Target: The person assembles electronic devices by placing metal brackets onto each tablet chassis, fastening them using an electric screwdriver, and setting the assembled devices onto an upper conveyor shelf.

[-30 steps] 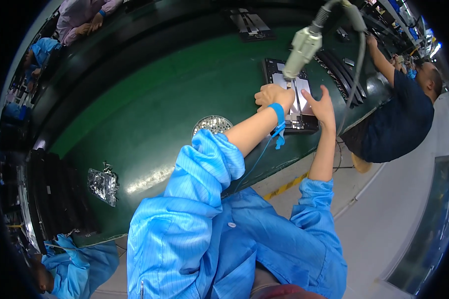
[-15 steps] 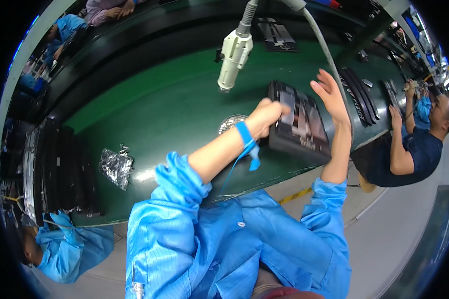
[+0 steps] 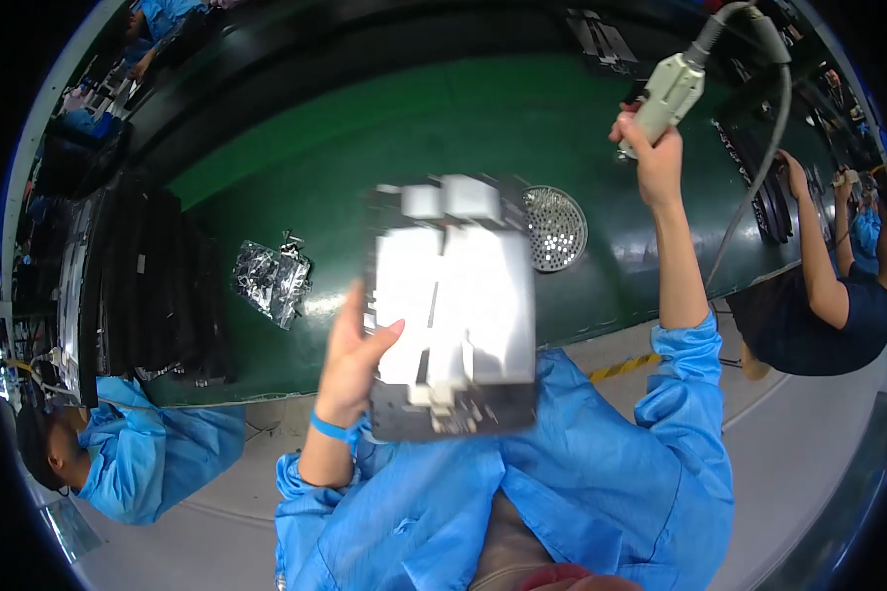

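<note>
My left hand grips the left edge of a flat black panel that has bright, shiny plates on its face, with the thumb over the front. The panel is held up in front of my body, above the table's near edge, and is slightly blurred. At the right, my right hand is wrapped around a pale electric screwdriver hanging from a cable. Just right of the panel, a round metal dish of small shiny screws rests on the green table.
A clear bag of small dark parts lies left of the panel. Several black panels stand stacked at the far left. Another panel lies at the back. A grey cable hangs at the right. Co-workers sit on both sides.
The black panel has been lifted off the table and moved left towards my body, in my left hand. My right hand has taken hold of the screwdriver, now further right in view.
</note>
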Tool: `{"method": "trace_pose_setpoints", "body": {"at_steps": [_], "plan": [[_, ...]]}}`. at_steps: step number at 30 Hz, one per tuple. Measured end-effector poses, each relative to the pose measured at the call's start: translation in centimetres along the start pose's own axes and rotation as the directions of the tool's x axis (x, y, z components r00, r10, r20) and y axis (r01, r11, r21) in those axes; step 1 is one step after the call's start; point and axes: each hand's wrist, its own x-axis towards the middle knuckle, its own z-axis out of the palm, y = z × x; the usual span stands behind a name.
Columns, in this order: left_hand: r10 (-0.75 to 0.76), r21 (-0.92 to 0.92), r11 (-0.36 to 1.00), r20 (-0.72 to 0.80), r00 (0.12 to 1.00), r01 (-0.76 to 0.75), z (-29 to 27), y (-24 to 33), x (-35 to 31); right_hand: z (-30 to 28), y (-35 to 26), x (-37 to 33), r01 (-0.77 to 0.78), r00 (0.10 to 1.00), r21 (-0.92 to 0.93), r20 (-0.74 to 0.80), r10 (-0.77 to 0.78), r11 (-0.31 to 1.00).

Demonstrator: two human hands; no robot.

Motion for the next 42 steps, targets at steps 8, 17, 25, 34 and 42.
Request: {"method": "trace_pose_setpoints", "body": {"at_steps": [8, 17, 25, 34, 42], "plan": [[0.158, 0.001, 0.987, -0.071, 0.985, -0.158, -4.8, -2.6, 7.7, 2.7, -5.4, -0.9, 0.267, 0.964, -0.122, 0.037, -0.265, 0.956], [0.376, 0.444, 0.826, 0.028, 0.926, -0.349, -5.5, -5.0, 9.7, 6.7, -2.6, -3.6, -0.150, 0.815, 0.557, 0.538, -0.216, 0.817], [0.540, 0.569, 0.672, 0.062, 0.839, -0.474, -5.0, -4.2, 13.3, 7.9, -1.6, -4.3, 0.188, 0.970, 0.341, 0.084, -0.229, 0.921], [0.616, 0.685, 0.533, 0.089, 0.783, -0.497, -4.0, -3.7, 13.3, 8.0, 1.5, -6.2, 0.195, 0.981, 0.344, -0.073, -0.181, 0.918], [0.621, 0.710, 0.502, 0.101, 0.777, -0.494, -4.1, -3.6, 13.4, 8.1, 2.3, -5.9, 0.228, 0.973, 0.286, -0.102, -0.207, 0.931]]}}
